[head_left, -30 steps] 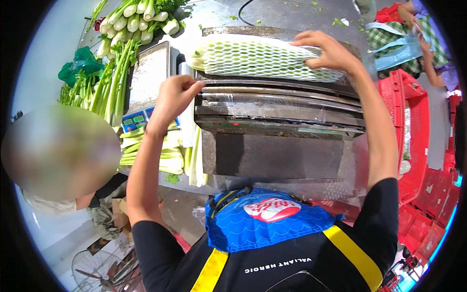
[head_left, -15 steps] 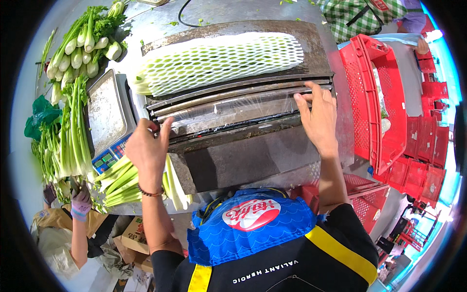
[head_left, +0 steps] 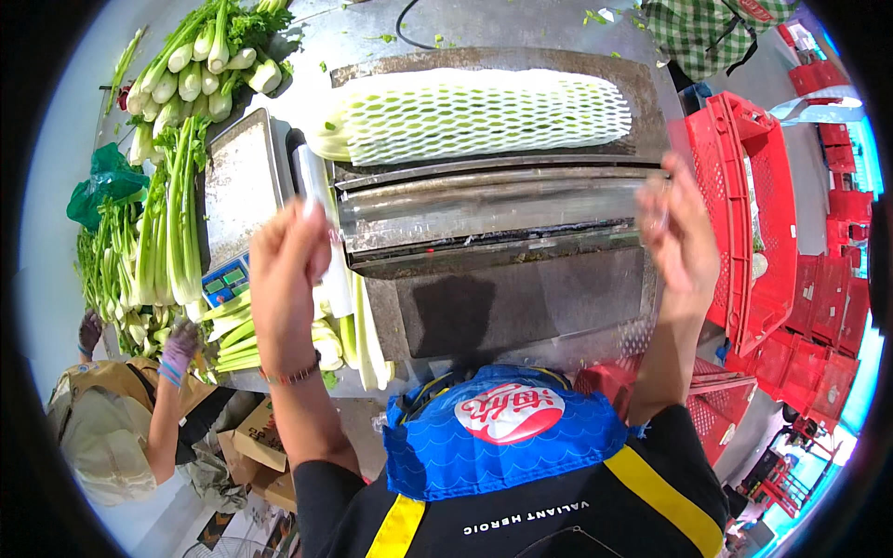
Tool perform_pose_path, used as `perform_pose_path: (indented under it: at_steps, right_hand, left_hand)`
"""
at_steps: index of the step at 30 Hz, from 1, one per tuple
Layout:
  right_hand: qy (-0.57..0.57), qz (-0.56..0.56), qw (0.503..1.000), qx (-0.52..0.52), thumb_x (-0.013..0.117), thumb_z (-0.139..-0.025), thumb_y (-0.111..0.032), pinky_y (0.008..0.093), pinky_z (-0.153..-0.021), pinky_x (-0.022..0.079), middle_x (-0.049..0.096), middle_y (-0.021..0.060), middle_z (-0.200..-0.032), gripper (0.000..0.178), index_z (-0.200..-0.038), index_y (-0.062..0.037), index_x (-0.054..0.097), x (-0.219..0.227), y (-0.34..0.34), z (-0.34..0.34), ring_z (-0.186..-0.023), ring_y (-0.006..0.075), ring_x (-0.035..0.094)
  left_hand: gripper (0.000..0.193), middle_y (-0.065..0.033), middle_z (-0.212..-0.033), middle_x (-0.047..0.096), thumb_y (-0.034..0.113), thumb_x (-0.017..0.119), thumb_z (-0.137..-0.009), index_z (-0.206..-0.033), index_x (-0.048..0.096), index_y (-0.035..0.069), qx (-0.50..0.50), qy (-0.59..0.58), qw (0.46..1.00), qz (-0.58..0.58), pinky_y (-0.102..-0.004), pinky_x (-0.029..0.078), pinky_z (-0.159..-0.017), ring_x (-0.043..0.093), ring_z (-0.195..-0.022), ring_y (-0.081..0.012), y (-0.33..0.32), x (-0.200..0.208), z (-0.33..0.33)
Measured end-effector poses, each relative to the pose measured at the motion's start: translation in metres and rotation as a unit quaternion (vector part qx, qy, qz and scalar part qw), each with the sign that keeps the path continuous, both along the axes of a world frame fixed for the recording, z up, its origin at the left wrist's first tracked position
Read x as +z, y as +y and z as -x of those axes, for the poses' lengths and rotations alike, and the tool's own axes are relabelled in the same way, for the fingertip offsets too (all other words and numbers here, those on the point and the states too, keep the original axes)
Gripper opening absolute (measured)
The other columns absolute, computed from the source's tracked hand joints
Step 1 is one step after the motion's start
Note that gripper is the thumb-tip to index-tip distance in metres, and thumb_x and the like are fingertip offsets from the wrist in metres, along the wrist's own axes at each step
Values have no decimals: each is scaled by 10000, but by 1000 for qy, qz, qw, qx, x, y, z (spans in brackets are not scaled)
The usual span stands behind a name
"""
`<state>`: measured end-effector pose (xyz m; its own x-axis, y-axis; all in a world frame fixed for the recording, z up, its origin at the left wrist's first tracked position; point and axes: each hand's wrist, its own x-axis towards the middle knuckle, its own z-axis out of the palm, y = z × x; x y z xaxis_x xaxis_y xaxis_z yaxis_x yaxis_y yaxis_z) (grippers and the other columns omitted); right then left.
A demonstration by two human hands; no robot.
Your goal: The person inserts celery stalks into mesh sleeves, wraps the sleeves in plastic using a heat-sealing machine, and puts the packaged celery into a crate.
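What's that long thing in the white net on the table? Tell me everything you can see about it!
The long vegetable bundle is pale green, and a white net that looks like foam, full of little slits, hugs most of it. Its rounded, pale left end pokes out bare. It lies on its side, stretched left to right, on a worn, dark metal plate. Neither the left hand nor the right hand is touching it.
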<state>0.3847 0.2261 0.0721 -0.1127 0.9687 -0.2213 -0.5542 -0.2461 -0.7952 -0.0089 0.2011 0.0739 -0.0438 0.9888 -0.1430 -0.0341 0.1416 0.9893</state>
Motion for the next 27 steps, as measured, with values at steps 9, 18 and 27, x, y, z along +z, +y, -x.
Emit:
perform_pose_path:
  at_steps: [9, 18, 27]
  right_hand:
    - [8, 56, 996, -64, 626, -847, 90, 392, -943, 559, 605, 234, -1073, 248, -1054, 82, 490, -38, 167, 21, -1084, 370, 616]
    - [-272, 28, 952, 140, 646, -899, -117, 240, -953, 492, 606, 165, -1166, 492, -1295, 99, 448, -22, 166, 27, -1060, 182, 621]
    - [-526, -117, 843, -2, 656, -897, -195, 339, -1034, 416, 533, 167, -1296, 528, -1332, 39, 470, -17, 186, -37, -1231, 246, 510]
  left_hand:
    - [338, -84, -1047, 691, 206, 559, -975, -1164, 577, -74, -57, 11, 995, 81, -152, 357, -495, 651, -763, -69, 153, -11, -8]
    - [727, -133, -1077, 683, 522, 731, -750, -1234, 580, 1, -244, 739, 619, -105, -312, 506, -649, 669, -813, -217, 131, 18, -42]
    - [847, -197, -1155, 528, 444, 856, -560, -1133, 466, -42, -302, 606, 699, -233, -420, 416, -971, 490, -1134, -369, 156, -11, -21]
